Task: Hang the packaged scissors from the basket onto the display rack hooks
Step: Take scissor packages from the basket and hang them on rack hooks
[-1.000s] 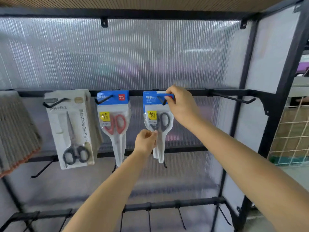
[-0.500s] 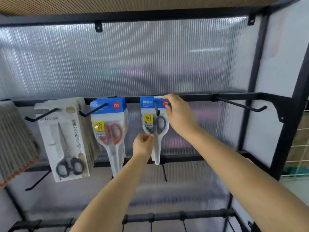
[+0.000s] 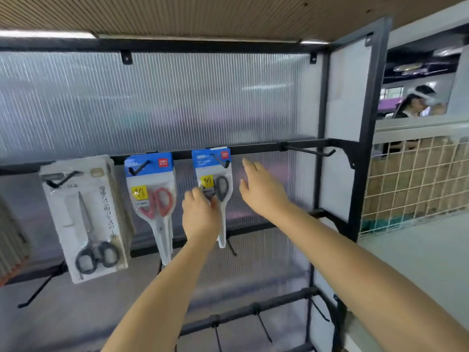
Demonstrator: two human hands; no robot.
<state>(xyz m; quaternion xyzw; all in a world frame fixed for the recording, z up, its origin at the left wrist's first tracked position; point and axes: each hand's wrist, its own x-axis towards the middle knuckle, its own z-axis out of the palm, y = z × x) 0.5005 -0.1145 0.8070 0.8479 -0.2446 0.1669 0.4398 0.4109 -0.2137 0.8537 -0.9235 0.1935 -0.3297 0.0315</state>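
A blue-topped pack of grey-handled scissors [image 3: 206, 158] hangs from a hook [image 3: 223, 162] on the black rack rail [image 3: 256, 148]. My left hand [image 3: 200, 217] pinches the pack's lower left side below the handles. Just right of the pack, my right hand [image 3: 258, 186] hovers with straight fingers, touching nothing. On the hook to the left hangs a matching pack of red-handled scissors [image 3: 152, 199]. Further left is a white pack of black-handled scissors [image 3: 86, 219], with more packs behind it. The basket is out of view.
A bare hook [image 3: 309, 151] sticks out at the rail's right end. Lower rails carry bare hooks [image 3: 264, 329]. A stack of grey packs [image 3: 12, 240] hangs at far left. A white wire mesh [image 3: 418, 179] and a person [image 3: 416, 102] are beyond the rack's right post.
My right hand has let go of the pack's blue top and drawn away to the right. The pack now hangs on its hook, and my left hand keeps hold of it.
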